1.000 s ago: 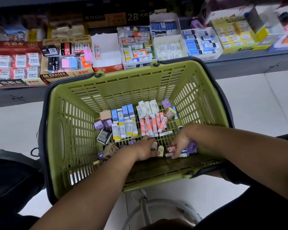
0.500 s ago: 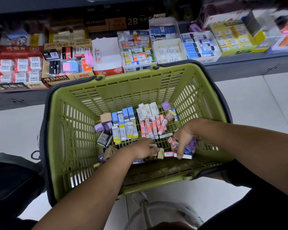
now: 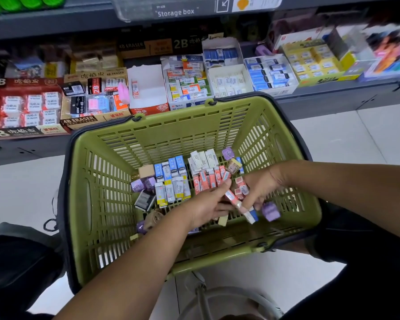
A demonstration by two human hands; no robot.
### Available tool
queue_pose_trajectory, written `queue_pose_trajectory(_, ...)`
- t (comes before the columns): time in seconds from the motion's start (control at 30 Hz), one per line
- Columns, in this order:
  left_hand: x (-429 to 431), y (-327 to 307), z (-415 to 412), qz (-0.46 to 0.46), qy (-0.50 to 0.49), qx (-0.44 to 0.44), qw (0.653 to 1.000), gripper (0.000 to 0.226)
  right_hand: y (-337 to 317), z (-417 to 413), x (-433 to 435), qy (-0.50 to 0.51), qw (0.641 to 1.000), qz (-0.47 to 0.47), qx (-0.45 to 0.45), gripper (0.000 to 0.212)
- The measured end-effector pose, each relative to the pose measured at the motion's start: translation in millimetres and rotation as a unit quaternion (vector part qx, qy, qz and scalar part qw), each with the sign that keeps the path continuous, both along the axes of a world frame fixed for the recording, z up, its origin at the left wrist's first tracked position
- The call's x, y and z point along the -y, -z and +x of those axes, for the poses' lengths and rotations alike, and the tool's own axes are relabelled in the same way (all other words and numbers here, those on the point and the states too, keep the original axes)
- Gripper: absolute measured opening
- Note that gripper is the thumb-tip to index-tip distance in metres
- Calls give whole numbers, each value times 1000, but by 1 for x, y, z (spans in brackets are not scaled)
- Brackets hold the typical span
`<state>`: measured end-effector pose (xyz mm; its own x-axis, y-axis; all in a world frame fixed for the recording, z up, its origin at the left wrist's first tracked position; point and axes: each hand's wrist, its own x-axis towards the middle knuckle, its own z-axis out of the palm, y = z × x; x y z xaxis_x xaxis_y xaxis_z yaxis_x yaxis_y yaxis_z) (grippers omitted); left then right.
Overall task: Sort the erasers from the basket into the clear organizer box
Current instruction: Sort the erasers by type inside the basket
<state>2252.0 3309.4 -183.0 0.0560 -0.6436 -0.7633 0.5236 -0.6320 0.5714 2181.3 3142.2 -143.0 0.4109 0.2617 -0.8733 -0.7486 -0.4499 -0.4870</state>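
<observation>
in the green basket [image 3: 79,204], on its slatted floor, purple erasers [image 3: 138,184] lie farthest left. next come blue-sleeved erasers [image 3: 171,166] above yellow-banded erasers [image 3: 169,192], then a row of red-sleeved erasers [image 3: 207,180] below some white erasers [image 3: 203,159] — all just beyond the hands. the left hand [image 3: 208,205] reaches in over the near rim with fingers fairly straight, its tips against a pink-sleeved eraser [image 3: 231,197] that lies slantwise between both hands; whether it pinches that one i cannot tell. the right hand [image 3: 262,189] is curled round a few small red-and-white erasers [image 3: 241,189], and a lone purple eraser [image 3: 271,211] sits just beside its fingertips. on the shelves behind, left to right: a red carton [image 3: 21,107] marked "2b", a tan carton [image 3: 90,122] reading "4b eraser", and higher up — a clear box [image 3: 134,8] labelled "storage box".
</observation>
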Motion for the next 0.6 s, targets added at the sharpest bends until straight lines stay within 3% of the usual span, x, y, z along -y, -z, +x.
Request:
queue_pose_trajectory(0.13,2,0,-11,-36,-14,-96,995,71,1,-10,-4,111,992,56,-7,14)
queue_pose_trajectory(0.23,-3,1,-7,-63,-20,-107,992,59,5,-12,-7,198,975,95,-16,23)
queue_pose_trajectory(0.33,-6,-1,2,-76,-15,-107,991,54,3,-8,-9,260,955,144,-26,32)
queue_pose_trajectory(0.43,-7,1,9,-50,-53,-121,990,70,-1,-1,-17,284,944,165,-30,34)
queue_pose_trajectory(0.6,-4,-2,16,5,-129,-47,991,82,-2,15,-36,393,902,180,-7,38)
